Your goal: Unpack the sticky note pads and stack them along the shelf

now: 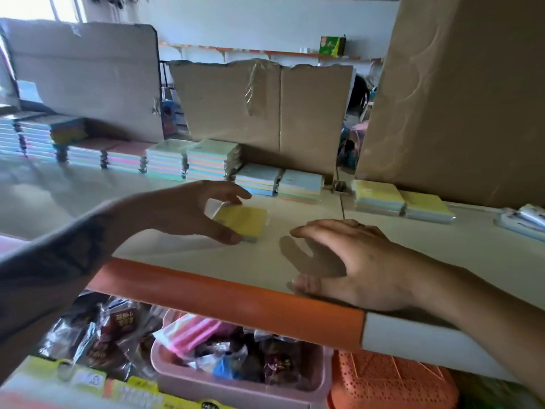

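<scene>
The left hand (pixel 188 208) reaches in over the shelf (pixel 177 252), thumb and fingers curled, its grip pinching a yellow sticky note pad (pixel 243 221) by its near and far edges, close to the shelf's front edge. The right hand (pixel 351 261) lies palm down at that edge, fingers spread and relaxed, holding nothing. Pastel pad stacks (pixel 188 160) line the back edge before torn, creased cardboard (pixel 259 113). The shelf's front lip (pixel 236 302) is smooth orange.

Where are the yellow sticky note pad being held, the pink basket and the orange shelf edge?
yellow sticky note pad (pixel 242 220): head view, top face.
pink basket (pixel 236 388): head view, front wall.
orange shelf edge (pixel 236 302): head view, mid-strip.
</scene>
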Demonstrator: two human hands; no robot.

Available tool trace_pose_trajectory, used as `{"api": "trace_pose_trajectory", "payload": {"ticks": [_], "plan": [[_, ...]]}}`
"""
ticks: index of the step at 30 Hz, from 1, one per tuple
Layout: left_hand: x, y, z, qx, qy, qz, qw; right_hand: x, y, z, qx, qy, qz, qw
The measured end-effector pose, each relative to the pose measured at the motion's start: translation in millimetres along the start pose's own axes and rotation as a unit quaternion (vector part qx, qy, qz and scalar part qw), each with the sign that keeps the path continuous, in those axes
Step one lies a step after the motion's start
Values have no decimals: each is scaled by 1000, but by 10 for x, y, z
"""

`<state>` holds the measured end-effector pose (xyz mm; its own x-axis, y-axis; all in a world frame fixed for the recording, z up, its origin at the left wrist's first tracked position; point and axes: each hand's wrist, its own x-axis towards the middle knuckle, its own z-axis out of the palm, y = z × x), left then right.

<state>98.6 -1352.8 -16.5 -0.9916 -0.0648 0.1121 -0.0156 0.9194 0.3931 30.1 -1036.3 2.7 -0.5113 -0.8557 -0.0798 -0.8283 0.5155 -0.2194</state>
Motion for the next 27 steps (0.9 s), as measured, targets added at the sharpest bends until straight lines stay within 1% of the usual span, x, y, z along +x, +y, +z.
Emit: {"api": "trace_pose_trajectory", "payload": {"ticks": [2,6,9,11,13,15,17,19,23,27], "plan": [[-38,23,9,-39,3,-3,999,18,-14,47,7,0,3,1000],[-102,49,44,-103,27,21,994,-3,-8,84,5,-3,4,1000],[-142,175,54,-114,56,28,991,9,11,105,7,9,-2,1000],[-141,252,67,-114,77,32,990,7,29,111,25,44,-14,999],[-140,393,79,-109,94,38,989,-6,45,83,66,104,-33,992],[-122,559,107,-113,96,53,988,-9,58,19,94,162,-50,981],[-101,794,149,-111,94,78,986,-18,88,-75,89,192,-60,976],[-61,1032,210,-104,98,103,984,-66,137,-179,75,186,-51,978],[45,1406,329,-76,96,123,985,-266,348,-303,77,149,-24,986],[131,1701,453,-81,79,124,986,-492,556,-351,58,161,-27,985]]}}
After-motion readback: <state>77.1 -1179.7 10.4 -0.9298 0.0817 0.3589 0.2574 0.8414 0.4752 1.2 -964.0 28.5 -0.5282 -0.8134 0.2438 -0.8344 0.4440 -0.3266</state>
